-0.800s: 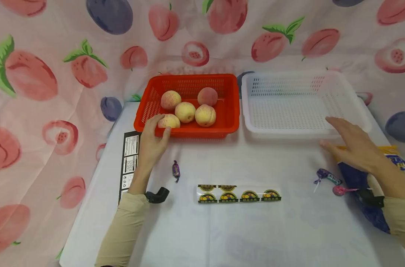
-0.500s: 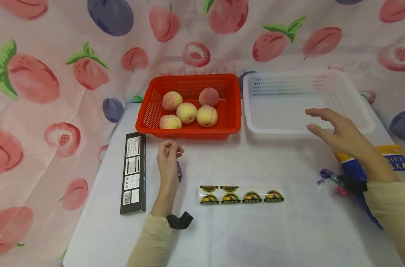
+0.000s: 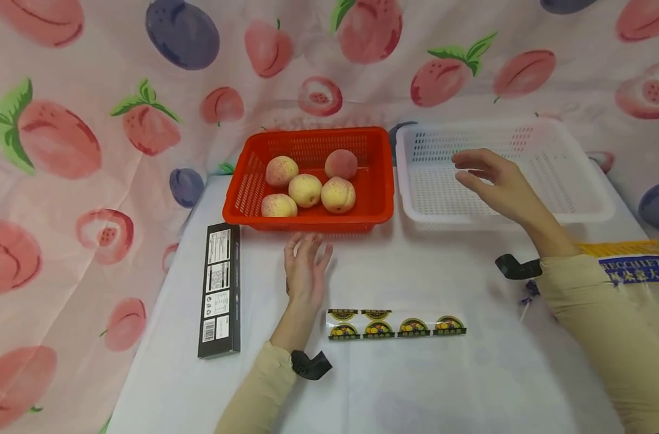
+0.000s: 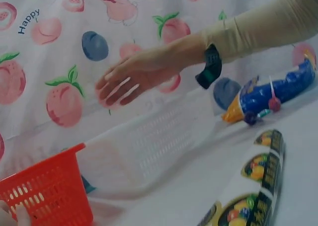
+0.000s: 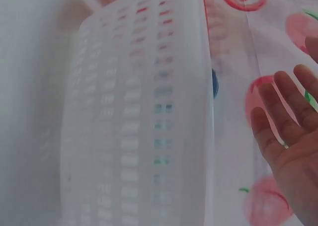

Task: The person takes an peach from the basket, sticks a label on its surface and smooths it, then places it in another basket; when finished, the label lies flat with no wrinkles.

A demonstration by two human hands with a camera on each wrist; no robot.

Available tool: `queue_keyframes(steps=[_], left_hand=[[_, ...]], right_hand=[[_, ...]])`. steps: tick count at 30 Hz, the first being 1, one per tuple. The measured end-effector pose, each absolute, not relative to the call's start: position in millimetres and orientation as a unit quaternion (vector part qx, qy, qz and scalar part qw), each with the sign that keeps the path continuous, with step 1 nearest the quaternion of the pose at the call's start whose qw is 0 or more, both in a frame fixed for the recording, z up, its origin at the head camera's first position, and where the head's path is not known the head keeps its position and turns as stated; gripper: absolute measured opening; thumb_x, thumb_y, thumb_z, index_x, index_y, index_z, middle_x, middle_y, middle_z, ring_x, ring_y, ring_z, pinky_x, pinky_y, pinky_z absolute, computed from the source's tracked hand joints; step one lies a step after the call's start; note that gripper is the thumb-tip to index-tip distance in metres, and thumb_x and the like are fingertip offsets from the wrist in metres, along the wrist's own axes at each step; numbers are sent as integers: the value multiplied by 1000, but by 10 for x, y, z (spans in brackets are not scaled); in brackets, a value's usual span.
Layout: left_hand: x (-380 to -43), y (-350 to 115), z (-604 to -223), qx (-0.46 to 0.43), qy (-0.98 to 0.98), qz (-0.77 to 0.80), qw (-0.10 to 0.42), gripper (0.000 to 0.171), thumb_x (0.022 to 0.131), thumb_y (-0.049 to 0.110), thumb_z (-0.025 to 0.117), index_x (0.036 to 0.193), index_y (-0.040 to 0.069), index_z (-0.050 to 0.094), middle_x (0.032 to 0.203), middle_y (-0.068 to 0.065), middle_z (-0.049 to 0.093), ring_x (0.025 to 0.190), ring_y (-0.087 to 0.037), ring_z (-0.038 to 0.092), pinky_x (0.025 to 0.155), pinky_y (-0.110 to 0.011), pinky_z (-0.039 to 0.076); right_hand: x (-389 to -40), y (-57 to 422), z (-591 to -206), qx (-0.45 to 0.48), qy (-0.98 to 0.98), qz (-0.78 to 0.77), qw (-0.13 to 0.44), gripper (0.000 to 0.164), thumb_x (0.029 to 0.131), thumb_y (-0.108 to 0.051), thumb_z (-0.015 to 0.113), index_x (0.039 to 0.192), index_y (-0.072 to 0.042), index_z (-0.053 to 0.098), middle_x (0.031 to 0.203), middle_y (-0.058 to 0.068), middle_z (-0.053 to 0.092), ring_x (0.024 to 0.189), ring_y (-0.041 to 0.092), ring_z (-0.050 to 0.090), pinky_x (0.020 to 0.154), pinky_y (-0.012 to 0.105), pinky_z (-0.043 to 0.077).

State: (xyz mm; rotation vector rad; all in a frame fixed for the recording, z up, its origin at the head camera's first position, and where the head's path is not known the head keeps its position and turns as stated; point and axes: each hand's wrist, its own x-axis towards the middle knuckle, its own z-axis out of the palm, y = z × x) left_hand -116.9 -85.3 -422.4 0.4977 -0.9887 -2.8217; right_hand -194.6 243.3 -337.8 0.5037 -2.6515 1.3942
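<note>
My left hand [image 3: 306, 271] is just in front of the red basket [image 3: 324, 227], fingers loosely bent and holding nothing. Inside that basket lie several peaches, including a yellowish peach [image 3: 338, 194] and a redder peach [image 3: 341, 164]. My right hand [image 3: 497, 184] hovers over the white basket [image 3: 503, 224], thumb apart from the fingers and nothing between them. In the right wrist view, its spread fingers [image 5: 268, 134] show beside the white basket's wall. A strip of round fruit stickers [image 3: 397, 325] lies on the table to the right of my left wrist.
A long black box [image 3: 220, 289] with white labels lies at the left. Beyond my right forearm is a blue and yellow bag [image 3: 638, 265], partly covered by the sleeve. Lollipops [image 4: 274, 104] lie by the bag. A peach-print cloth [image 3: 318, 60] hangs behind the baskets.
My left hand has left the red basket's front corner by the peach and moved right and nearer. My right hand has shifted left and farther in, over the white basket.
</note>
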Motion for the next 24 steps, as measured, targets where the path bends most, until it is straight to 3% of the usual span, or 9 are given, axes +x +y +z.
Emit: queue_keyframes(steps=[2,8,15,24], left_hand=[[-1187,-821,-4220,168,-305,-935,68,46,85,8,56,123,8,30,98,-5,51,114,-30,44,100,-47,35],[-1239,-704,-4126,166,-282,-939,109,38,84,4,57,117,7,38,96,-4,51,95,-20,54,97,-46,39],[-1300,-602,-4079,215,-298,-920,138,38,83,0,56,115,9,37,93,-2,49,91,-19,53,97,-48,38],[-1380,-699,-4184,271,-254,-924,96,56,83,10,59,129,19,28,113,-4,38,109,-26,41,98,-44,37]], right_hand=[[-1973,2314,-3315,160,-865,473,48,38,86,-19,57,121,-7,50,117,5,55,104,6,53,86,9,40],[-2275,2094,-3441,137,-836,530,42,39,85,-24,58,122,-16,50,122,6,52,114,20,49,91,19,43],[-2458,1772,-3446,113,-829,546,29,42,85,-32,56,125,-20,47,126,4,49,117,18,47,97,39,41],[-2663,1394,-3488,80,-805,588,-2,46,84,-32,58,126,-17,46,128,5,48,118,20,48,96,40,41]])
